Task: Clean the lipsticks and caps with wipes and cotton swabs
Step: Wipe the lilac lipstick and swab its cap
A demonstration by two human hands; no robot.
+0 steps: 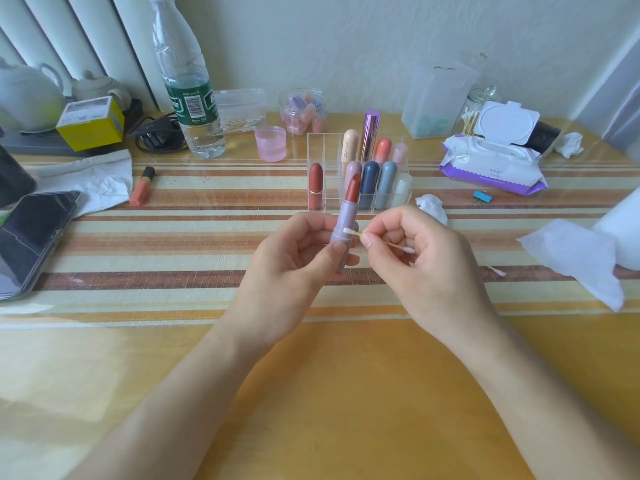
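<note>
Straight behind the hands stands a clear organiser point(322, 142) with capped lipsticks upright in its compartments, so the raised lipstick overlaps its front row. Far right of it lies a purple-edged pack of wipes point(491, 168) with its lid flipped open, a glass jar of swabs point(479, 105) behind it, a blue binder clip point(483, 197) in front, and a crumpled tissue point(433, 204) just beyond the right hand. A loose wipe point(575, 258) lies at the right edge, with a stray swab point(498, 271) near it. To the left are a water bottle point(188, 81), a pink cup point(270, 143), an orange lipstick point(142, 187) lying flat, and a dark phone point(31, 237). The table point(329, 393) is yellow wood with a striped cloth point(173, 244) under a glossy clear cover, pushed up against a pale textured wall point(346, 39). Above the table's middle, the left hand point(294, 258) wraps its fingers round the lower body of the open lipstick point(341, 223), a lilac tube tilted slightly right with a brick-red bullet wound out and no cap. The right hand point(415, 258) pinches a cotton swab point(393, 244) between thumb and fingers, and its white tip touches the tube's right side just below the bullet.
</note>
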